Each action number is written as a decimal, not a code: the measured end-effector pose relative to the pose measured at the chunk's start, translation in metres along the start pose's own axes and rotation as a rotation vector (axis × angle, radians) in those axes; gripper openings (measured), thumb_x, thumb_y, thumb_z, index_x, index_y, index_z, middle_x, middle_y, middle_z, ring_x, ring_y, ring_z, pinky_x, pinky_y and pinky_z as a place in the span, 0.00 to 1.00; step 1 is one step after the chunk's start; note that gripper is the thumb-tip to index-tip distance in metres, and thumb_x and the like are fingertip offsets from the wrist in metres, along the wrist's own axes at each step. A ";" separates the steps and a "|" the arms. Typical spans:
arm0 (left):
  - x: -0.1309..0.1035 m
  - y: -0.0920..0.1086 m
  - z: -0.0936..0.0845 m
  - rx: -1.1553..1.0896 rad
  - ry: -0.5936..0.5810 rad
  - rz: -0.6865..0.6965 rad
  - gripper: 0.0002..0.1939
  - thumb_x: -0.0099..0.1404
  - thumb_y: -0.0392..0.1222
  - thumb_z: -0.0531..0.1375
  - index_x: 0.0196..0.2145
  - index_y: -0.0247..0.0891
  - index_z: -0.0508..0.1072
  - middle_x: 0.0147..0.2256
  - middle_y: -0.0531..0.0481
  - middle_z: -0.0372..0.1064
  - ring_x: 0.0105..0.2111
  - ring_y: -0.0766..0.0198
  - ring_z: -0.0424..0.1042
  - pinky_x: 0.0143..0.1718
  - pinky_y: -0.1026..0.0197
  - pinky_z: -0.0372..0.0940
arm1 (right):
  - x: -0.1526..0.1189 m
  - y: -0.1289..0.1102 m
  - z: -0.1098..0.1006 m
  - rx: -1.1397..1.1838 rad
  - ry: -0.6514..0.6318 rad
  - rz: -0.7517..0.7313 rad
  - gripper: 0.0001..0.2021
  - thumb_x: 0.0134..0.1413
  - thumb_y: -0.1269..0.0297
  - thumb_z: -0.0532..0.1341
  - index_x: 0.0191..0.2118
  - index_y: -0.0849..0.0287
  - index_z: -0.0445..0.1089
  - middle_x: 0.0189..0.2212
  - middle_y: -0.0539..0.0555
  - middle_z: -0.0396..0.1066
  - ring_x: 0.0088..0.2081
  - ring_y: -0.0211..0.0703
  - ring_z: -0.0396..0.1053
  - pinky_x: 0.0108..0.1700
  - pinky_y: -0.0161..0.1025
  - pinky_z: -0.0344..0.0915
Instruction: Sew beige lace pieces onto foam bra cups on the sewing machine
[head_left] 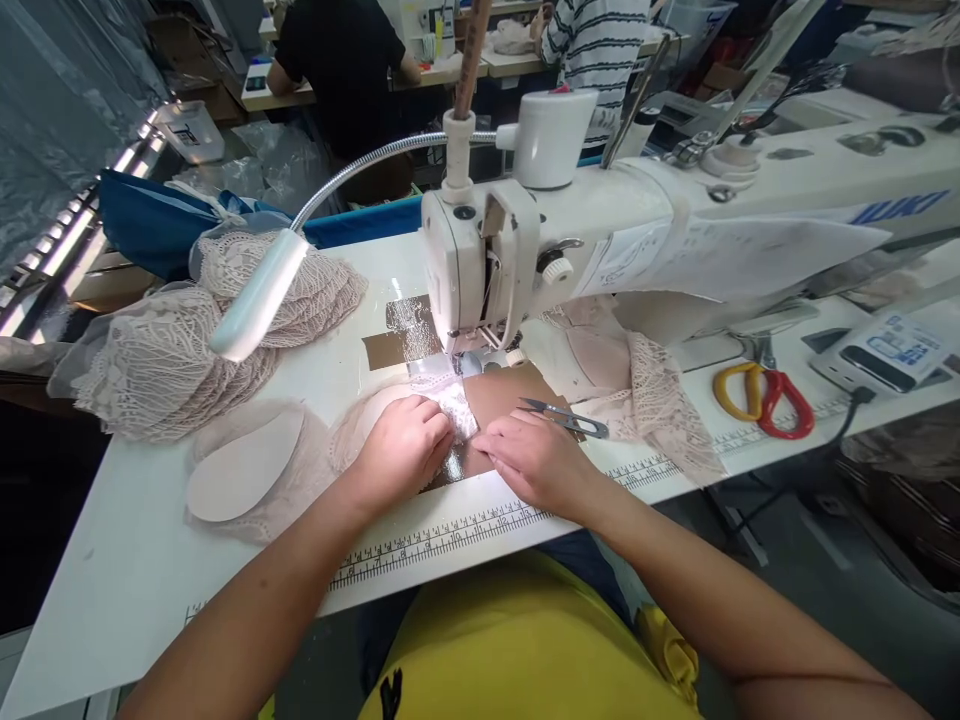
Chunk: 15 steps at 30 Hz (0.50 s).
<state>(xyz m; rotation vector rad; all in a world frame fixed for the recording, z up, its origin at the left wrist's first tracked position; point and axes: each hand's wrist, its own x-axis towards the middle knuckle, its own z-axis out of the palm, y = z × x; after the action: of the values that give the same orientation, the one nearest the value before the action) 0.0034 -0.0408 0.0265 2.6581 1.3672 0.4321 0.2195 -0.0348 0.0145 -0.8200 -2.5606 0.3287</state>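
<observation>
Now my left hand and right hand lie nearly flat, fingers curled, pinning a white lace piece just before the sewing machine's needle to keep it steady. Thread snips rest beside my right hand; bare table stretches left, its ruler edge close below.

Both hands low and flat at frame centre, arms reaching in from the bottom corners.

The left forearm runs up from the lower left of the frame, bare, to the left hand, which lies palm down just left of centre with fingers curled and knuckles raised, fingertips pointing right. The right forearm comes in from the lower right corner, also bare, to the right hand, palm down just right of centre, fingers stretched left. The two hands' fingertips nearly meet at mid-frame. Both wrists are straight and low.
</observation>
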 end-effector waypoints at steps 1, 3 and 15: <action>0.000 0.000 0.000 0.004 0.000 -0.004 0.16 0.69 0.39 0.50 0.24 0.36 0.68 0.26 0.46 0.66 0.30 0.59 0.63 0.33 0.57 0.59 | -0.001 0.000 0.000 -0.004 0.016 -0.002 0.12 0.56 0.75 0.53 0.40 0.61 0.73 0.32 0.55 0.71 0.34 0.42 0.65 0.38 0.38 0.60; -0.001 0.000 -0.001 -0.030 0.012 -0.022 0.15 0.69 0.38 0.49 0.26 0.35 0.68 0.26 0.45 0.67 0.30 0.59 0.64 0.33 0.57 0.60 | -0.002 0.001 0.001 -0.016 0.045 -0.006 0.13 0.58 0.75 0.52 0.41 0.61 0.72 0.31 0.55 0.72 0.34 0.42 0.66 0.38 0.38 0.60; -0.005 -0.007 -0.007 -0.226 0.055 -0.025 0.09 0.67 0.37 0.51 0.30 0.36 0.68 0.30 0.46 0.67 0.31 0.60 0.65 0.33 0.58 0.62 | 0.001 -0.001 0.006 -0.178 -0.042 0.045 0.14 0.56 0.76 0.52 0.41 0.58 0.72 0.30 0.52 0.68 0.31 0.42 0.59 0.34 0.38 0.52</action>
<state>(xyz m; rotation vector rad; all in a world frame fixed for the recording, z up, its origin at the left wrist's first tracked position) -0.0070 -0.0406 0.0306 2.4610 1.2796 0.6211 0.2158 -0.0355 0.0093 -0.9451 -2.6418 0.1346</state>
